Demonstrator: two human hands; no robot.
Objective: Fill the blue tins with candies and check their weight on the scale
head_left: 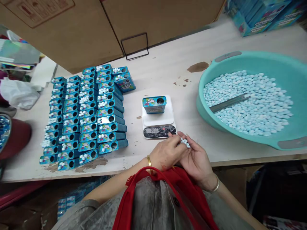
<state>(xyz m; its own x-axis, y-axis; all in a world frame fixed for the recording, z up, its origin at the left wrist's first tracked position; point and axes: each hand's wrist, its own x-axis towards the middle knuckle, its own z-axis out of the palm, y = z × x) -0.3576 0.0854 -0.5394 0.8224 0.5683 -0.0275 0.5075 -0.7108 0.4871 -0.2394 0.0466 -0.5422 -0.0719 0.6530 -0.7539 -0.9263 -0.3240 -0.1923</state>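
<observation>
My right hand (197, 159) is cupped, palm up, around a small heap of pale blue and white candies (185, 143). Over that heap, my left hand (166, 151) is closed, with its fingertips pinched at the candies and partly hidden. Just beyond both hands stands a white digital scale (158, 120) with a lit display. One blue tin (154, 105) with a round hole in its top sits upright on the scale's plate.
Rows of blue tins (88, 110), many with candies on top, stand at left. To the right, a turquoise basin (242, 137) holds many candies and a grey scoop-like tool (230, 103). Cardboard boxes (165, 19) and a wire stand (134, 46) line the back.
</observation>
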